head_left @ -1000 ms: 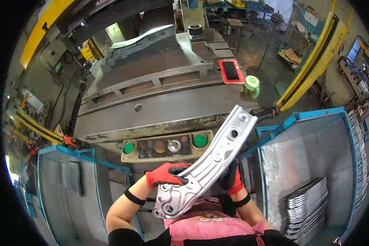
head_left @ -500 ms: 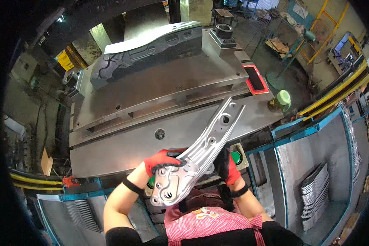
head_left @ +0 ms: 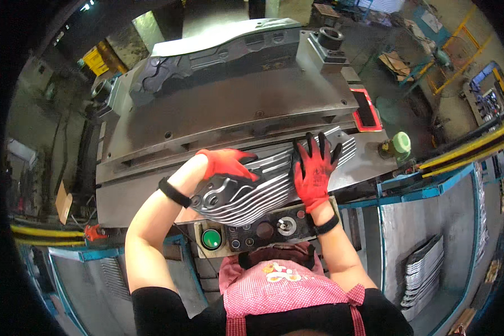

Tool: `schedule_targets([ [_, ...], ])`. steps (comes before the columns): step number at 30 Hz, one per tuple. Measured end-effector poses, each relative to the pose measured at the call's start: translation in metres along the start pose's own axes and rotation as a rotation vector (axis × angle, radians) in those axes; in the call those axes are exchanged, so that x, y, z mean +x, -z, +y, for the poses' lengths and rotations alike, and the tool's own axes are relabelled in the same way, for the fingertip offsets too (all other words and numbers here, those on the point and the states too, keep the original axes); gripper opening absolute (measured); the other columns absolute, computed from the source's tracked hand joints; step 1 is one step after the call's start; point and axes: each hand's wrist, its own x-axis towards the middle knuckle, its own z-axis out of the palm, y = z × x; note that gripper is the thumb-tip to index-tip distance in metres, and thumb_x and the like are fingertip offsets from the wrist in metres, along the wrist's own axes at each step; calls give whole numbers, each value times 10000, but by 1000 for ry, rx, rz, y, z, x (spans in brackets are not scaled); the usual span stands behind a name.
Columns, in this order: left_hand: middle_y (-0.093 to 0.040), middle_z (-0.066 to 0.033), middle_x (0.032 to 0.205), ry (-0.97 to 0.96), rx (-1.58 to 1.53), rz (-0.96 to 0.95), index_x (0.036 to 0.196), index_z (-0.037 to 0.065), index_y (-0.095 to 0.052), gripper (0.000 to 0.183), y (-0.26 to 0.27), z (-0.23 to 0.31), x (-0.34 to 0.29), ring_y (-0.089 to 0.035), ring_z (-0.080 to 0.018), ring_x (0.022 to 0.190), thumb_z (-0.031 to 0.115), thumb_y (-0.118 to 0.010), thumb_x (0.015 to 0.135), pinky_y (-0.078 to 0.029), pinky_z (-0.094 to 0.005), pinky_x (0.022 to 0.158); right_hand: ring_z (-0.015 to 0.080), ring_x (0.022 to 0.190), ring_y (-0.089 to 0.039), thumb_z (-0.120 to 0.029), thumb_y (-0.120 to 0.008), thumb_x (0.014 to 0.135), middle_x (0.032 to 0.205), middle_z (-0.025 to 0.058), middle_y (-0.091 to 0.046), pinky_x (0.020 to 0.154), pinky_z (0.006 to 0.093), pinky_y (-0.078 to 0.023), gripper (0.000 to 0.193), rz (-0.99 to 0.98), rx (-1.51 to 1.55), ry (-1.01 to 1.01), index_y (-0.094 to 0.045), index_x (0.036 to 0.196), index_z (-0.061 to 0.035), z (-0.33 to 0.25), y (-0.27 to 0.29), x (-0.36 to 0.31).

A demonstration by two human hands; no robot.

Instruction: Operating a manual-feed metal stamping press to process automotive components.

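Both red-gloved hands lie on a stack of ribbed sheet-metal stampings (head_left: pixel 263 187) at the front edge of the grey steel press bed (head_left: pixel 218 120). The left hand (head_left: pixel 227 162) has its fingers curled over the stack; the right hand (head_left: pixel 313 171) has its fingers spread flat. A control panel (head_left: pixel 257 229) sits at six o'clock, and blue-framed bins (head_left: pixel 431 235) at four o'clock hold more stampings.

Dim factory floor (head_left: pixel 414 112), blue-framed metal bins (head_left: pixel 425 224), yellow rails (head_left: pixel 465 154) beyond.
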Motion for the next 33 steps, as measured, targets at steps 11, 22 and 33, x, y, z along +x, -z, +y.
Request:
schedule_targets([
  [11, -234, -259, 1385, 176, 364, 1199, 1339, 161, -353, 993, -209, -21, -52, -183, -483, 1285, 464, -798, 504, -141, -627, 1031, 348, 1233, -359, -489, -568, 752, 1286, 157, -449, 1063, 574, -129, 652, -454, -66, 373, -466, 1279, -119, 13, 25, 40],
  [22, -422, -114, 1355, -640, -2075, 756, 1371, 82, -332, 649, -227, -45, -7, -429, -279, 1217, 550, -278, 925, -369, -441, 1010, 358, 1148, -455, -572, -712, 594, 1222, 199, -490, 1010, 465, -297, 926, -898, 245, 657, -395, 1331, -110, 32, -7, 78],
  [33, -622, -115, 1040, -100, -1384, 1011, 1123, -17, -562, 328, -138, -54, -43, -627, -231, 863, 238, -523, 921, -515, -319, 751, 358, 1203, -395, -474, -754, 587, 1296, 184, -429, 1035, 433, -285, 927, -793, 195, 426, -372, 1337, -88, 67, -13, 86],
])
